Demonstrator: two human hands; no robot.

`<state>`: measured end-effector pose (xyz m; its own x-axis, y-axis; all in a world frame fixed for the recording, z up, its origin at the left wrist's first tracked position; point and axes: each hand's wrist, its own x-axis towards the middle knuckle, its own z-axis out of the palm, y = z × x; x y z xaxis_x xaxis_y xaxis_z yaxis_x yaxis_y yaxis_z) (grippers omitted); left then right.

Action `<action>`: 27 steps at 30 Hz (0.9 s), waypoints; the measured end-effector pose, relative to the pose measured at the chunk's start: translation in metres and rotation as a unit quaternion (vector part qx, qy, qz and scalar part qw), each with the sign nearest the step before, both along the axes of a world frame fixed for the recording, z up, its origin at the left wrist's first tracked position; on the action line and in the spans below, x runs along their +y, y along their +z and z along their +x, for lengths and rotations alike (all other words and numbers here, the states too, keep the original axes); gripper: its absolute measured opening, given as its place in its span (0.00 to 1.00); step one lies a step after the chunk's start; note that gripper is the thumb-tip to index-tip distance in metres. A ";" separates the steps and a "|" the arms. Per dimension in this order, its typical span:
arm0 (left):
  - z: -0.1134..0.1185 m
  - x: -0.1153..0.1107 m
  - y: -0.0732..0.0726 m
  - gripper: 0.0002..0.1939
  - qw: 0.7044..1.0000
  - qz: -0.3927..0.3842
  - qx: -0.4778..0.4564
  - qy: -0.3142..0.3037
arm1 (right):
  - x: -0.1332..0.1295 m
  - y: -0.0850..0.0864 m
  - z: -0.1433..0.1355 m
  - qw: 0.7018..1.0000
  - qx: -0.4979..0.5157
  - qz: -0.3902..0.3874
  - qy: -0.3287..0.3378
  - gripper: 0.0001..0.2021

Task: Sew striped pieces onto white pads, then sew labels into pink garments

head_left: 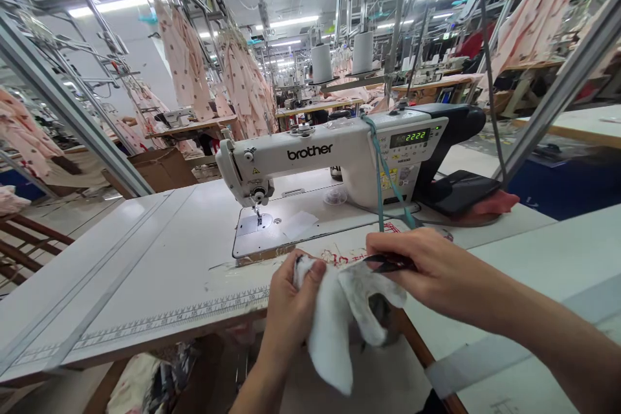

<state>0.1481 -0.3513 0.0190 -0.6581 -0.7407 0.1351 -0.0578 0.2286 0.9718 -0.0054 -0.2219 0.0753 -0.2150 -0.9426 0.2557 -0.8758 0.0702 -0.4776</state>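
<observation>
In front of the sewing machine (310,149), at the table's front edge, I hold a white fluffy fabric piece (332,330). My left hand (291,297) pinches its upper left end between thumb and fingers. The rest hangs down, with a curved, forked part on the right. My right hand (422,268) is closed around dark thread snips (388,263), their pointed blades at the fabric's upper right part. Fingers hide the handles, and I cannot tell whether the blades touch the cloth. A teal cord (380,187) hangs over the machine arm down toward my right hand.
A printed ruler strip (160,323) runs along the white table's (160,252) front edge. A white scrap (299,224) and a clear bobbin case (334,196) lie by the machine bed. Thread cones (363,53) stand behind; pink printed garments (245,77) hang beyond. Metal posts flank the table.
</observation>
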 end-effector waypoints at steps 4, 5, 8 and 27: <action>0.002 -0.011 0.008 0.17 0.997 -0.043 0.014 0.062 | 0.003 0.002 -0.013 0.999 -0.037 0.012 0.007 0.13; 0.002 -0.014 0.011 0.17 0.997 -0.048 0.014 0.060 | 0.003 0.001 -0.016 0.999 -0.044 0.017 0.002 0.13; 0.000 -0.020 0.016 0.18 0.999 -0.011 -0.002 -0.033 | 0.003 0.000 -0.019 0.998 -0.062 0.004 -0.032 0.14; -0.012 -0.005 0.003 0.15 0.984 0.153 0.079 -0.035 | -0.014 -0.014 0.020 0.943 0.304 -0.090 -0.098 0.15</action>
